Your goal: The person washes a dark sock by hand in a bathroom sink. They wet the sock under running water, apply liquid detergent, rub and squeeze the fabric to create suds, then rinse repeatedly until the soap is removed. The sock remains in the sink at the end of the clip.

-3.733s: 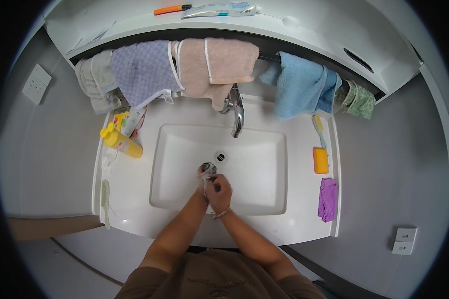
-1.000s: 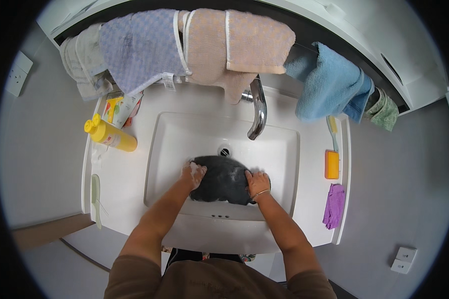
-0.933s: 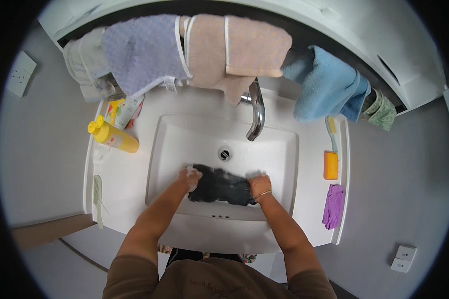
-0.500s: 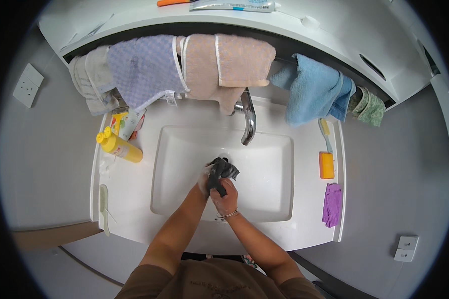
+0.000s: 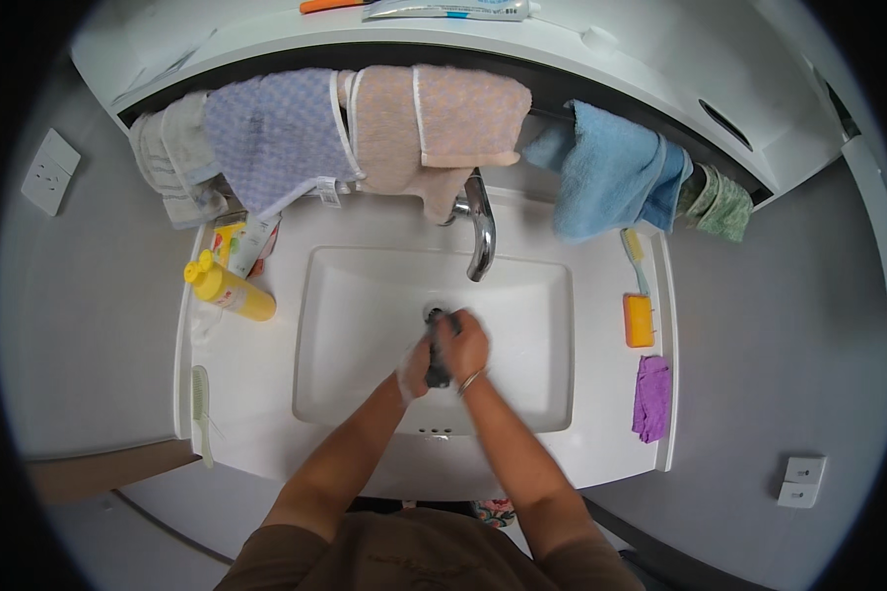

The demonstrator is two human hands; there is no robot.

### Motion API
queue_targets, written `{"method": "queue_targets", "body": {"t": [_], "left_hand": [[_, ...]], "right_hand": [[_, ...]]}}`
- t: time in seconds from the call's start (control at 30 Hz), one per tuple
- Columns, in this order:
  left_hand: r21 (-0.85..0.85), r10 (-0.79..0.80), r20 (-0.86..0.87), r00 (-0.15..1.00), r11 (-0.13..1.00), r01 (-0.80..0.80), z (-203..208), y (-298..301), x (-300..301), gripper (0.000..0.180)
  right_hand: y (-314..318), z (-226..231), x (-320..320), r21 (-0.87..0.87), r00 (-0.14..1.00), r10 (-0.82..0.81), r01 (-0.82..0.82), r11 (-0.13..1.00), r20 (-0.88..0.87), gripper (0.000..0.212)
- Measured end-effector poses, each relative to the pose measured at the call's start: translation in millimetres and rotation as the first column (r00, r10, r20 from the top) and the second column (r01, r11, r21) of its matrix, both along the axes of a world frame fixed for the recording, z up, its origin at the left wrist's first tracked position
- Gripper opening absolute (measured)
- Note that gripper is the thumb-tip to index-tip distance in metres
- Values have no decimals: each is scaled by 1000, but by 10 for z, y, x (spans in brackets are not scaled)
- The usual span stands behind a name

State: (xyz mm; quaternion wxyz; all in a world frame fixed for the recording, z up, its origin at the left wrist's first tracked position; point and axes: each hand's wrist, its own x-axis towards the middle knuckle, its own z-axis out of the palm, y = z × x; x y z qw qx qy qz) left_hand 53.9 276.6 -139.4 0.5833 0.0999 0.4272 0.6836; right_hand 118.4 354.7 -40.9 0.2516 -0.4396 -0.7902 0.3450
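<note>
Bunched dark grey cloth (image 5: 438, 377) is squeezed between your hands, above the floor of the white washbasin (image 5: 527, 345), near its drain (image 5: 435, 311). Your left hand (image 5: 417, 368) is curled around the cloth, with whitish lather about the wrist; your right hand (image 5: 466, 345), slightly blurred, closes over it from the other side, fingers bent in. Behind the basin, the chrome faucet (image 5: 482, 241) arches over its back edge. Left of the basin you have a yellow bottle (image 5: 232, 288) and a pale green comb (image 5: 201, 404); right of it, an orange-and-yellow sponge (image 5: 638, 320) and a folded purple cloth (image 5: 650, 399). Towels (image 5: 276, 138) hang beyond the basin's back.
</note>
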Motion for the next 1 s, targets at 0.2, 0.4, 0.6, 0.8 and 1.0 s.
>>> {"method": "queue_targets", "body": {"t": [0.2, 0.4, 0.6, 0.8, 1.0], "left_hand": [[26, 74, 473, 878, 995, -98, 768, -115, -322, 26], [-99, 448, 116, 886, 893, -439, 537, -90, -172, 13], [-66, 300, -15, 954, 952, -300, 837, -64, 46, 21], [32, 168, 149, 975, 984, -174, 668, -121, -209, 27], [222, 189, -9, 982, 958, -182, 693, -162, 108, 25]], "right_hand": [[330, 40, 335, -810, 771, -444, -154, 565, -456, 19], [-713, 267, 58, -101, 917, 56, -104, 989, -394, 29], [-99, 202, -33, 89, 955, -126, 155, 984, -270, 25], [-816, 419, -30, 231, 949, 100, -30, 972, -298, 7], [-218, 213, 91, 74, 977, -169, 179, 981, -130, 20]]}}
